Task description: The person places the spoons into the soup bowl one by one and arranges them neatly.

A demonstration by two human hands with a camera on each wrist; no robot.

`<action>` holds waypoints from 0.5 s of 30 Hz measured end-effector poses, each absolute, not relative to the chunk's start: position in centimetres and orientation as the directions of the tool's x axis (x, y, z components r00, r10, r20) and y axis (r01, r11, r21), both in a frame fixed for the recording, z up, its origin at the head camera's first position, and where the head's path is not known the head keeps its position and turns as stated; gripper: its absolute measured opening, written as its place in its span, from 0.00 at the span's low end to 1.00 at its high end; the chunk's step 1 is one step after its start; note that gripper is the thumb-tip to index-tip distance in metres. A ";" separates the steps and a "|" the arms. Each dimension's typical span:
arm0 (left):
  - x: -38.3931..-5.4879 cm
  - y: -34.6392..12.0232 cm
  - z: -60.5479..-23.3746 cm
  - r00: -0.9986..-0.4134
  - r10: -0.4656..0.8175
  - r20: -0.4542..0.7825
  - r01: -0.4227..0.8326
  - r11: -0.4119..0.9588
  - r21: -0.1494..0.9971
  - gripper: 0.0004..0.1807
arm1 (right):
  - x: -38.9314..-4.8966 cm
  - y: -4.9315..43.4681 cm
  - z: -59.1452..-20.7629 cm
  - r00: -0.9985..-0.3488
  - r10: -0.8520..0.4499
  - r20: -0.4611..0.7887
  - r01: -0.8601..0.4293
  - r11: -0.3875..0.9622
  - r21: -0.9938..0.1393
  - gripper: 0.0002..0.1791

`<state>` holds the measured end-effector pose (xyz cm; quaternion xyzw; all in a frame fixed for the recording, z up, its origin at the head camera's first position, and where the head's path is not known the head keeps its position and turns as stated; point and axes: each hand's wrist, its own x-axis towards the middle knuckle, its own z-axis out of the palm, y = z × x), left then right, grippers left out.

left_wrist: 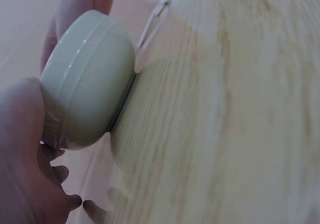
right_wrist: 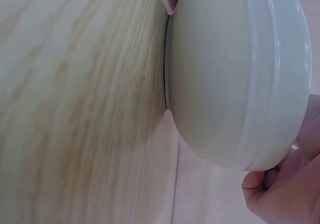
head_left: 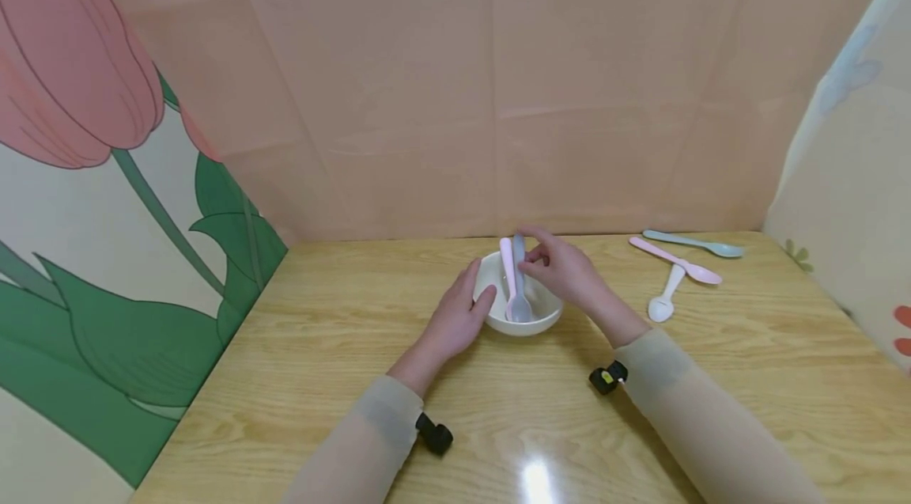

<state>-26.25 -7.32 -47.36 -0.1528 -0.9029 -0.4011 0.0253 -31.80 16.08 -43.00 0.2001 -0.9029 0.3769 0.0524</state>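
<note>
A white bowl (head_left: 514, 328) stands upright on the wooden table. At its left side my left hand (head_left: 452, 316) holds the rim, thumb over the edge and fingers along the outside. My right hand (head_left: 565, 270) is over the bowl's right side and pinches the handle of a grey-blue spoon (head_left: 521, 306). That spoon's head is down inside the bowl. Beside it a pink spoon (head_left: 507, 249) leans in the bowl, its handle sticking up past the far rim. Both wrist views show the bowl (left_wrist: 92, 79) from outside, its wall hiding the spoons.
To the right lie three more spoons: a light blue one (head_left: 722, 250) at the back, a pink one (head_left: 701, 274), and a white one (head_left: 661, 308) whose handle end meets the pink one. A plain backdrop (head_left: 398, 132) rises behind the table's far edge.
</note>
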 end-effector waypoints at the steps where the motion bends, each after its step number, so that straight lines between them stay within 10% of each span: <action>1: -26.2 -7.3 -47.3 -0.952 0.256 0.169 0.297 0.632 0.716 0.39 | -31.8 16.1 -43.0 -0.914 -0.322 0.246 -0.402 0.640 -0.655 0.32; 15: -26.0 -7.2 -47.2 -0.947 0.254 0.195 0.315 0.627 0.713 0.39 | -32.0 15.8 -43.3 -0.905 -0.339 0.256 -0.424 0.699 -0.575 0.31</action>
